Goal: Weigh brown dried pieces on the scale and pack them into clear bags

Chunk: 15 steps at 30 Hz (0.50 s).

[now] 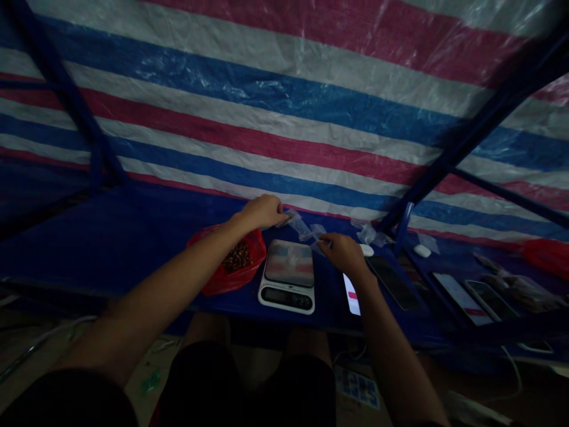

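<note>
My left hand (263, 211) is closed, pinching one end of a small clear plastic bag (299, 225) above the back of a white kitchen scale (287, 274). My right hand (342, 253) is closed on the bag's other end, just right of the scale. Left of the scale, a red plastic bag (212, 280) lies open and holds brown nuts (237, 256). Everything sits on a blue table (133, 249).
More clear bags (368, 233) lie behind my right hand. A lit phone (352, 295) and a dark phone (393, 281) lie to the right; two more phones (462, 298) and another red bag (549, 252) are farther right. A striped tarp (284, 107) hangs behind, with blue frame bars (462, 139).
</note>
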Motion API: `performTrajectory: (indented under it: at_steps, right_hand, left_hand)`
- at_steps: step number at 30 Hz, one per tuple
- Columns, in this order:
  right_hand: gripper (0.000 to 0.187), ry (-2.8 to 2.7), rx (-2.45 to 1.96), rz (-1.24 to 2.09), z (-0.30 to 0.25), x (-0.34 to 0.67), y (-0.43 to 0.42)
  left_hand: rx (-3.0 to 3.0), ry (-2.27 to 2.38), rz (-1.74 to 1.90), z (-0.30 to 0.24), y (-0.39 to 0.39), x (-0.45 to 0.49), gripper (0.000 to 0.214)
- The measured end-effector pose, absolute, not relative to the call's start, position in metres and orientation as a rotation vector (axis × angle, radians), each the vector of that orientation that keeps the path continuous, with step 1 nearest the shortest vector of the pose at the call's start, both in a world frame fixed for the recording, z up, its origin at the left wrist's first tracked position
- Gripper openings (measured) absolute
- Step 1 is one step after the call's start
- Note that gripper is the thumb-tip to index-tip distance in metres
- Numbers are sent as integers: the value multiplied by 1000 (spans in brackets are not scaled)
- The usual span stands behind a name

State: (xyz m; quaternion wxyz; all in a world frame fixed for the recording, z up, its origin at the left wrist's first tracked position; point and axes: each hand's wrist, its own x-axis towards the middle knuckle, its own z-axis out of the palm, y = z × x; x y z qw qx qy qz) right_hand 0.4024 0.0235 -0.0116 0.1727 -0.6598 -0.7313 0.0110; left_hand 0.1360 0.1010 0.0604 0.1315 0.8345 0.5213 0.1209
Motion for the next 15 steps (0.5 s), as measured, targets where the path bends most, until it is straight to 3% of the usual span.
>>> performTrajectory:
  at_steps: [4,11,15]
  right_hand:
    - [31,-1947,-1745,192,-14,405,14]
    - [33,-1808,-1507,408,0,418,1]
    - [34,-1765,-1404,426,13,403,-7]
  left_hand:
    - [2472,1687,165,33,120,161,45]
    - [2338,1710,214,30,134,151,29]
    - [1876,1548,514,55,141,126,20]
